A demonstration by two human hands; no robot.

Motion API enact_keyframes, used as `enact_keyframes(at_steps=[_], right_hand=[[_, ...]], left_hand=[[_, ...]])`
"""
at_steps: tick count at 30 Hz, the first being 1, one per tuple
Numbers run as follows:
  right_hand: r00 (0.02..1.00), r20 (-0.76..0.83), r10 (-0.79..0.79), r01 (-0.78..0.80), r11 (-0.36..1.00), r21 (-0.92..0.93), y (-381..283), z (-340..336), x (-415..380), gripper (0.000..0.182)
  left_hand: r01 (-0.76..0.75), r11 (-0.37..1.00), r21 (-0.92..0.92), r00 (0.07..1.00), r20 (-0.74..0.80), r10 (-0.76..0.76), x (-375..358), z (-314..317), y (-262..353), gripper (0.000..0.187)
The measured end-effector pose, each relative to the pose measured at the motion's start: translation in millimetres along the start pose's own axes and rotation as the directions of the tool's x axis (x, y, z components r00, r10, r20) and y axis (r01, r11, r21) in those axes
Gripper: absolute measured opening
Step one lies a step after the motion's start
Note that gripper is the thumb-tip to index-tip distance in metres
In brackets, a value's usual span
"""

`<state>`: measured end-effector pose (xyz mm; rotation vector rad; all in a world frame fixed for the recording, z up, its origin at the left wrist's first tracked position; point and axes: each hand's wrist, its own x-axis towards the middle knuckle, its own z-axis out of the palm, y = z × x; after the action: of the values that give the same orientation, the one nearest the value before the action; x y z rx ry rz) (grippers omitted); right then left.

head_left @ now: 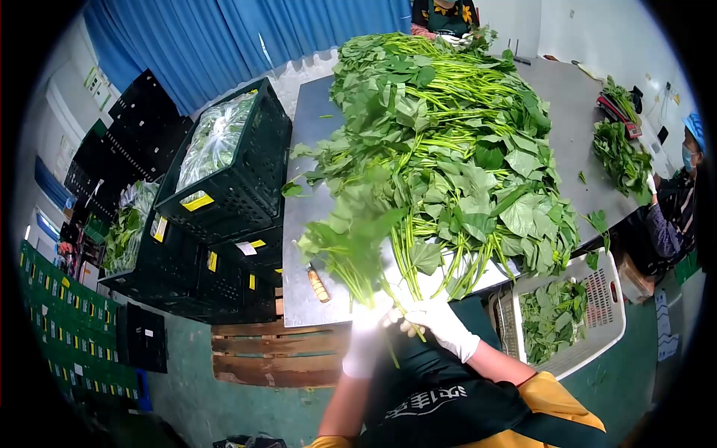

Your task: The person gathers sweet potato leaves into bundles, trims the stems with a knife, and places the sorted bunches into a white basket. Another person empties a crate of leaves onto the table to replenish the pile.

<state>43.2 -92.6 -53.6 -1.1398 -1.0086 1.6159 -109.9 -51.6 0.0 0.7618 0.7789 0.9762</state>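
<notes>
A large heap of leafy green stems (pixel 463 149) covers the middle of the grey metal table (pixel 306 231). At the table's near edge, my left hand (pixel 370 328), white-gloved and blurred, is closed round the stems of a leafy bunch (pixel 347 254). The bunch's leaves point up and away. Close beside it on the right, my right hand (pixel 441 325), also white-gloved, has its fingers pressed together on a green stem (pixel 416 331). A knife with a wooden handle (pixel 318 285) lies on the table left of the bunch.
Dark green crates (pixel 239 179) with bagged greens (pixel 216 138) stand stacked on the left. A white basket (pixel 594 336) of leaves is at the lower right. One person (pixel 448 19) stands at the far end; another (pixel 676 205) holds greens (pixel 624 157) at the right.
</notes>
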Motion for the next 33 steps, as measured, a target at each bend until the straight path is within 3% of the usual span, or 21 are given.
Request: enact_keyframes(at_steps=[4,6,10,13,15,16,17,19,20,21,22,23,25,26,27,28,29,31,33], right_hand=[[1.0,-0.019,-0.02,0.02,1.0,-0.008,-9.5,14.8,-3.0,0.021],[0.998,-0.052,0.043,-0.039,0.995,0.091,-10.2,21.2,-4.0,0.019],[0.997,-0.044,0.07,-0.067,0.995,0.068,5.4,17.5,-1.5,0.018],[0.997,-0.074,0.026,-0.013,0.986,0.165,2.6,13.0,-6.8,0.016],[0.989,-0.139,-0.049,0.081,0.97,0.231,-14.0,-0.4,-23.1,0.016],[0.965,-0.257,-0.045,0.139,0.921,0.363,-13.6,-11.3,-29.4,0.018],[0.926,-0.365,-0.101,0.25,0.886,0.39,-4.5,-31.1,-36.6,0.022],[0.754,-0.569,-0.329,0.585,0.731,0.351,-12.9,-65.3,-59.4,0.015],[0.632,-0.724,-0.276,0.636,0.718,0.282,-8.6,-87.7,-77.5,0.014],[0.602,-0.778,-0.179,0.732,0.513,0.448,-9.5,-103.9,-90.9,0.018],[0.56,-0.808,-0.18,0.783,0.434,0.446,-13.9,-115.1,-99.5,0.029],[0.606,-0.766,-0.215,0.755,0.457,0.47,3.6,-145.8,-108.7,0.036],[0.66,-0.74,-0.129,0.685,0.507,0.523,-5.9,-132.2,-108.4,0.042],[0.669,-0.735,-0.111,0.611,0.644,0.459,12.8,-141.5,-100.5,0.044],[0.747,-0.637,-0.194,0.569,0.682,0.46,20.1,-134.0,-92.8,0.045],[0.81,-0.575,-0.118,0.453,0.748,0.485,13.7,-118.5,-90.4,0.043],[0.86,-0.51,-0.032,0.327,0.801,0.501,7.1,-101.8,-87.2,0.04],[0.925,-0.378,-0.042,0.202,0.897,0.394,4.3,-79.1,-74.0,0.032],[0.957,-0.288,0.022,0.034,0.982,0.186,-3.5,-59.0,-59.2,0.026]], left_hand=[[-0.024,0.999,0.022,1.0,-0.019,0.024,-2.1,-2.0,-0.9,0.017],[-0.085,0.972,0.221,0.996,0.012,0.085,0.8,-8.7,-8.3,0.018],[-0.041,0.982,0.185,0.998,-0.029,0.047,4.2,-8.6,-15.7,0.017],[0.029,0.998,0.053,0.996,-0.084,-0.024,9.4,-17.2,-27.2,0.011],[-0.317,0.894,0.315,0.93,-0.084,0.359,14.7,-26.8,-36.7,0.013],[-0.098,0.97,0.222,0.977,-0.166,0.137,10.3,-38.9,-19.7,0.018],[-0.012,0.994,0.109,0.959,-0.28,0.042,12.5,-35.1,-1.1,0.016],[-0.136,0.954,0.267,0.912,-0.342,0.226,23.6,-54.6,12.1,0.014],[-0.133,0.954,0.267,0.909,-0.351,0.225,32.9,-65.6,16.9,0.014],[-0.09,0.923,0.374,0.895,-0.376,0.24,44.8,-77.1,19.3,0.015],[-0.043,0.88,0.474,0.882,-0.395,0.256,57.2,-85.2,17.9,0.017],[-0.041,0.88,0.473,0.881,-0.398,0.255,71.9,-88.9,12.3,0.017],[-0.077,0.859,0.505,0.874,-0.38,0.302,102.8,-90.2,3.0,0.014],[-0.083,0.859,0.506,0.875,-0.375,0.306,114.0,-90.9,1.1,0.014],[-0.021,0.762,0.647,0.895,-0.327,0.303,124.3,-89.9,0.3,0.015],[0.033,0.639,0.769,0.914,-0.282,0.292,131.5,-88.1,-0.4,0.017],[0.026,0.64,0.768,0.914,-0.278,0.296,134.9,-87.3,-2.5,0.017],[-0.022,0.386,0.922,0.879,-0.166,0.446,138.6,-88.9,-7.6,0.016],[0.033,0.37,0.928,0.902,-0.187,0.389,135.7,-94.5,-8.2,0.015]])
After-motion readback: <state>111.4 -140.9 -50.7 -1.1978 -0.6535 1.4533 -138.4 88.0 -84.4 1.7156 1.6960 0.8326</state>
